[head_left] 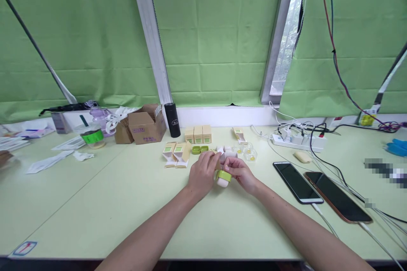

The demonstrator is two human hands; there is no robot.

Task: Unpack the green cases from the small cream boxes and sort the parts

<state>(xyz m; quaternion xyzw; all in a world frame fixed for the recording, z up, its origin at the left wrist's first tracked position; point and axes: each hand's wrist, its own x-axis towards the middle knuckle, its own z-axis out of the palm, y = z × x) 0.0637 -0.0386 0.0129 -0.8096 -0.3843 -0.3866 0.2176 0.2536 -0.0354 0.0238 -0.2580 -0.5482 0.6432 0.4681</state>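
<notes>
My left hand (202,173) is closed, with its fingertips at a small tan cardboard piece (218,164), which looks like part of a little box and is mostly hidden by the fingers. My right hand (241,173) pinches at the green rim of a small green-and-white container (223,178). That container sits between the two hands, white end toward me. Just beyond them lie white rounded pieces (229,152) and clear plastic cups (250,154) with yellow bits inside. Two green square pieces (200,149) stand left of these.
Opened small boxes (176,153) lie left of my hands, with closed boxes (198,134) behind. Farther left are a black bottle (172,120), a cardboard carton (146,125) and a drink cup (93,136). On the right are two phones (298,182), cables and a power strip (299,140).
</notes>
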